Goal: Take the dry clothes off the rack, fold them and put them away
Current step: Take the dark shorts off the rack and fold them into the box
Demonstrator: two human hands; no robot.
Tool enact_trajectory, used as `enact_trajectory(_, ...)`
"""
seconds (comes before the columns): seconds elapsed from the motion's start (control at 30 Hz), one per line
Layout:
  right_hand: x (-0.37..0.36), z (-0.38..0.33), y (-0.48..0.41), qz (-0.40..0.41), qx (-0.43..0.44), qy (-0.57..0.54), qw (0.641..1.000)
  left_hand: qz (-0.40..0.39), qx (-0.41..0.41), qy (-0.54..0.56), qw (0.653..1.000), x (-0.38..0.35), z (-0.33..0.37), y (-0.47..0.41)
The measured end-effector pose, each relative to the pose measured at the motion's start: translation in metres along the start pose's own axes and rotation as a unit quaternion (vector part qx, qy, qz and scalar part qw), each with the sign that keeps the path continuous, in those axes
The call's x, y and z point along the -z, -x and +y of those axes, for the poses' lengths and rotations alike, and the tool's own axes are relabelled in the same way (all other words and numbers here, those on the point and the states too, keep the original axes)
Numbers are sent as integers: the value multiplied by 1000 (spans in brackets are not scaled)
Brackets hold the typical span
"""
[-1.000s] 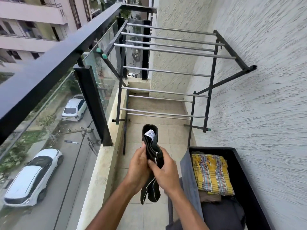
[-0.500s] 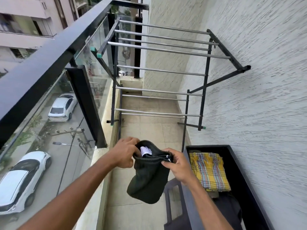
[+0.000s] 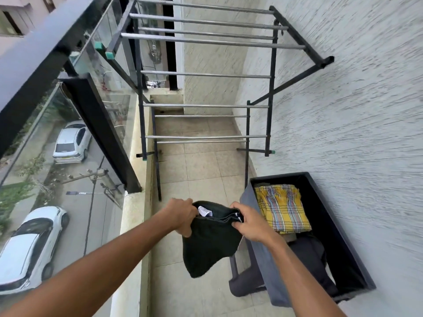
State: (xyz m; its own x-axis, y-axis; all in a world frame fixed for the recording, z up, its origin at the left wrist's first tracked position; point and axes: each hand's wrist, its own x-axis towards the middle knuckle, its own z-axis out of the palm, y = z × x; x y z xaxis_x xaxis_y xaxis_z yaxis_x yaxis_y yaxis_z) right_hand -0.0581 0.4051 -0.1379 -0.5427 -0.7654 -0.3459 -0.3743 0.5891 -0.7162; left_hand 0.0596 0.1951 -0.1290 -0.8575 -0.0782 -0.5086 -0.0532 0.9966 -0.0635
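A small black garment (image 3: 209, 243) with a white label hangs in the air in front of me, folded over along its top edge. My left hand (image 3: 180, 216) grips its left top corner and my right hand (image 3: 248, 221) pinches its right top corner. The metal drying rack (image 3: 206, 74) stands ahead on the balcony with bare rails. To the right a black fabric box (image 3: 329, 225) sits against the wall, holding a folded yellow striped cloth (image 3: 281, 208) and dark clothes (image 3: 306, 252) nearer to me.
A glass balustrade with a black rail (image 3: 41, 58) runs along the left, above a low ledge (image 3: 135, 202). A rough white wall (image 3: 354, 110) closes the right side. Tiled floor (image 3: 201, 170) lies between rack and box. Cars are parked on the street below.
The garment went from a narrow upright bundle held by both hands together to a wide flat fold. My hands have moved apart to its two top corners.
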Motion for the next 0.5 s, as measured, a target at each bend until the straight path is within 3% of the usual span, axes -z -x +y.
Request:
enact_trajectory(0.1,-1,1,0,8,-16,-2,1000,73,45,39,996,7,1,1)
enact_trajectory(0.23,3,7,4,73,-48,-154,984,177,15,148,973,24,0,6)
enact_trajectory(0.33,4,6,10,92,-58,-246,963,141,14,176,974,30,5,7)
enact_trajectory(0.5,5,5,16,64,-41,-252,965,-33,3,174,984,16,-7,7)
